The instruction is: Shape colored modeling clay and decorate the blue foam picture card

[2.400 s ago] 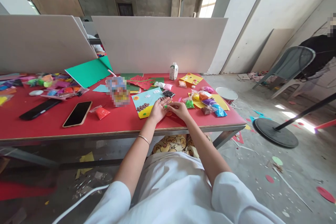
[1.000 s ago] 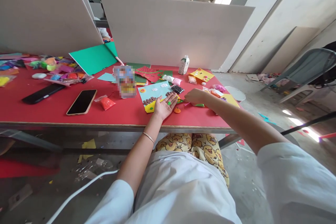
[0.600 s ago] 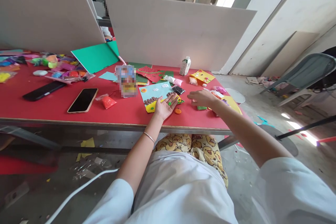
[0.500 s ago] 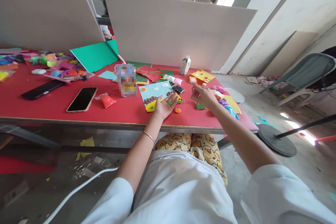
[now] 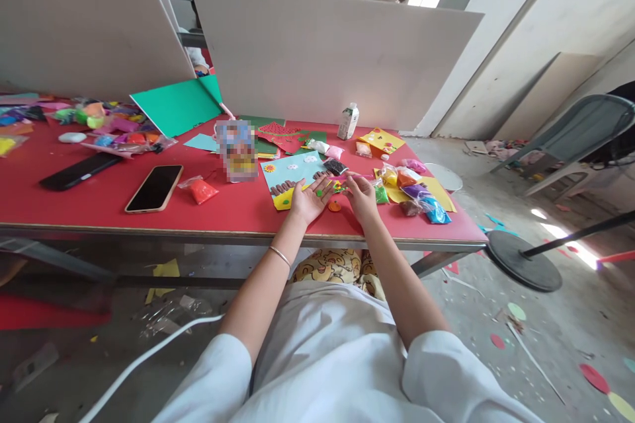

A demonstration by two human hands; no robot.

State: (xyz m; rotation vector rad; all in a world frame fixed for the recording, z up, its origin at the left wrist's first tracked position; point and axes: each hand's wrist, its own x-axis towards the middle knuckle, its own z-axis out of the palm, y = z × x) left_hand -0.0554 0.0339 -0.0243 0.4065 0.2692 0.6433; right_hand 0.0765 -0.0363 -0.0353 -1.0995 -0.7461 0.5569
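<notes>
My left hand [image 5: 308, 199] lies palm up on the red table [image 5: 89, 211], fingers spread over the near corner of a light blue craft card [image 5: 290, 175] with a brown fence and white clouds. A small green clay bit [image 5: 320, 193] rests on that palm. My right hand [image 5: 362, 194] sits just to the right with its fingers drawn together, apparently pinching a thin pink stick [image 5: 353, 176]. Between the hands, on the table, lies an orange clay pumpkin [image 5: 335, 206].
Small bags of coloured clay [image 5: 414, 193] lie right of my right hand, with a white bowl [image 5: 445, 177] beyond. To the left are a phone [image 5: 154, 188], an orange clay bag [image 5: 201, 192] and a black device [image 5: 79, 171]. A small bottle [image 5: 348, 121] stands before white partition boards [image 5: 327, 53].
My right hand reached out to the clay bags on the right, lifted, and has come back beside my left hand. The left hand stayed palm up on the card.
</notes>
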